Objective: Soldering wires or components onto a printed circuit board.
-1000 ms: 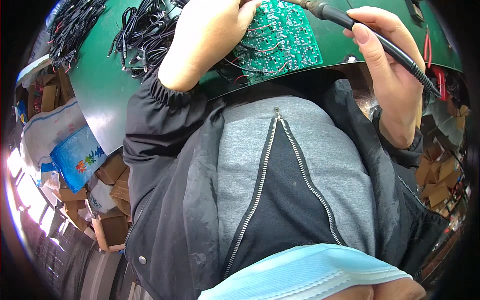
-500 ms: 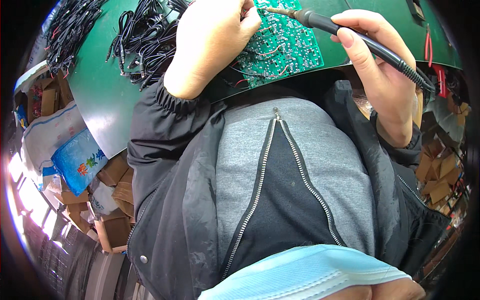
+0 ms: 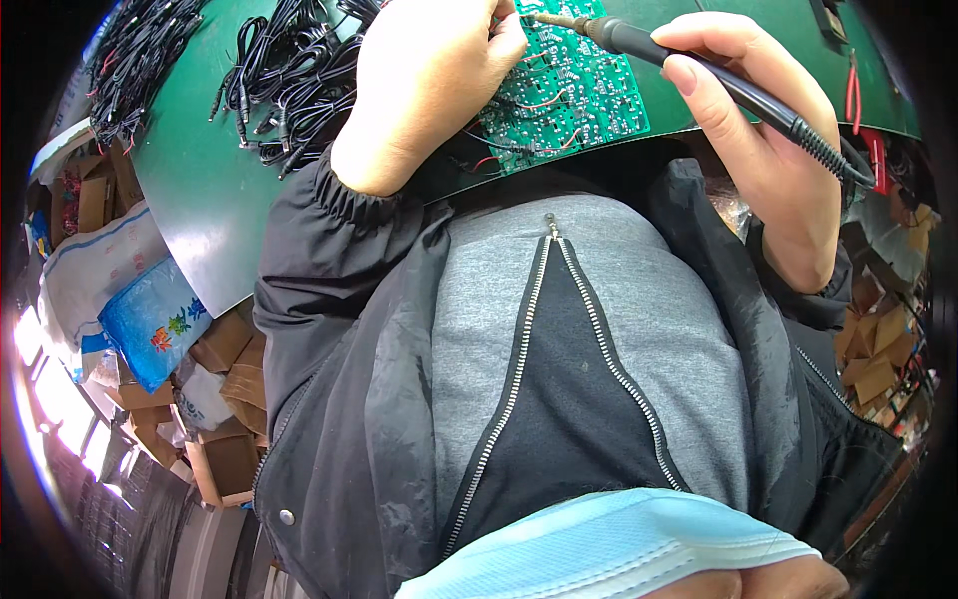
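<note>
Several red wires (image 3: 544, 103) were apparently already joined to the green circuit board (image 3: 614, 95), placed at the table's (image 3: 195, 205) near edge; the black cables (image 3: 309, 95), left, seemed not yet attached. The soldering iron (image 3: 639, 43) was gripped by the right hand (image 3: 773, 140); what was pinched by the left hand's (image 3: 434, 75) curled fingers could not be told.

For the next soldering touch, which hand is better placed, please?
Probably the right hand: it holds the soldering iron, tip over the circuit board. The left hand partly covers the board.

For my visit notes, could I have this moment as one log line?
left hand: at green circuit board | right hand: holding black soldering iron over board | nearby: black cable bundles on green table
</note>
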Motion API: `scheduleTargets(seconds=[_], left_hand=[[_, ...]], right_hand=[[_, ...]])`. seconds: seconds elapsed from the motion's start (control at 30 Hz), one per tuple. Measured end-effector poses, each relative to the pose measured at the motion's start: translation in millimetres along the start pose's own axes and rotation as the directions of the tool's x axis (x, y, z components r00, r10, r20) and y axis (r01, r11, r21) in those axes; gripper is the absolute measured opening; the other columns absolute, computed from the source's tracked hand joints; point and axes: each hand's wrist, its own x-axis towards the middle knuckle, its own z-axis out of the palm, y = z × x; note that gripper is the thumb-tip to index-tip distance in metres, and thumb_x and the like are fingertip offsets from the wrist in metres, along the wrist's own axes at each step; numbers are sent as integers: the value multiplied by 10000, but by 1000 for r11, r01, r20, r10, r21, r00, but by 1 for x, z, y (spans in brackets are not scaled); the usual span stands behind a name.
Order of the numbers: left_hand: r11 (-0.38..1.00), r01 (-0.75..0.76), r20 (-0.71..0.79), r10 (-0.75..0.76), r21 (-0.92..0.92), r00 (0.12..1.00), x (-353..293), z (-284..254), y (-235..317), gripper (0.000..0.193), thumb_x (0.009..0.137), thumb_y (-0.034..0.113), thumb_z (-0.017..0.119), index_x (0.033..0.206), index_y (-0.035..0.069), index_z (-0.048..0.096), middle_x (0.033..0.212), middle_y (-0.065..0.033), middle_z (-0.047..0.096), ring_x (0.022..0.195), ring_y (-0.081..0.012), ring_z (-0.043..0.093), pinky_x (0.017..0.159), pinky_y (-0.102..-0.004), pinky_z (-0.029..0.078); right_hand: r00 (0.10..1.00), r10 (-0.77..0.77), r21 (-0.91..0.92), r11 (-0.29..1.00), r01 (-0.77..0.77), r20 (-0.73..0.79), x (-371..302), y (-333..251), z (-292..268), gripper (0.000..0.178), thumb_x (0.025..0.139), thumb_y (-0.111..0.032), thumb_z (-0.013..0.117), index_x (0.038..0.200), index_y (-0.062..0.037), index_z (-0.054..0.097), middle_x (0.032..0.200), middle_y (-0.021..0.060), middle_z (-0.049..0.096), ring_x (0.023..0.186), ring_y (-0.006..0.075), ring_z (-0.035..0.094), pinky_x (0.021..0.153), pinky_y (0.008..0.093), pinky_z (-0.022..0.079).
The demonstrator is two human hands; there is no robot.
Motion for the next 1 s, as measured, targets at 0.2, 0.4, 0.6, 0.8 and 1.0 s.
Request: scheduleTargets(seconds=[0.2,0.4,0.6,0.8,1.0], left_hand=[[1000,-19,10,19,3,1000,2,2,-3,120,848,128,717,820,32,651,769,-153,638,744,-349,645,695,-435,519],[999,-27,-31,28,35,999,0,-2,-7,148,854,145,720,795,30,648,760,-159,633,734,-347,645,692,-433,518],[989,-91,46,86,119,995,-3,14,-29,121,876,184,704,880,67,673,823,-106,659,773,-310,658,719,-429,529],[999,-24,27,23,49,999,-5,12,-17,133,849,173,699,815,60,639,767,-107,631,750,-315,650,702,-425,522],[980,-95,-77,110,173,991,2,-42,-25,330,823,212,758,1081,31,658,1083,-156,656,1053,-361,604,943,-457,483]], right_hand=[[992,-44,3,999,44,-114,-2,18,2,164,927,-27,701,1075,38,672,914,74,679,781,108,622,701,255,492],[958,-12,197,978,71,-285,-7,38,8,227,989,-43,643,1204,32,645,1014,89,690,832,102,619,750,231,502],[901,-35,137,985,103,-431,-21,95,54,160,994,15,633,1153,27,656,1068,135,687,907,177,644,821,288,528],[883,-151,-39,988,150,-445,-35,104,63,202,988,-7,643,1188,22,657,1122,194,665,1013,301,649,901,386,524],[886,-151,-27,988,155,-439,-33,104,62,205,998,-31,643,1199,7,658,1138,193,657,984,289,645,859,373,523]])
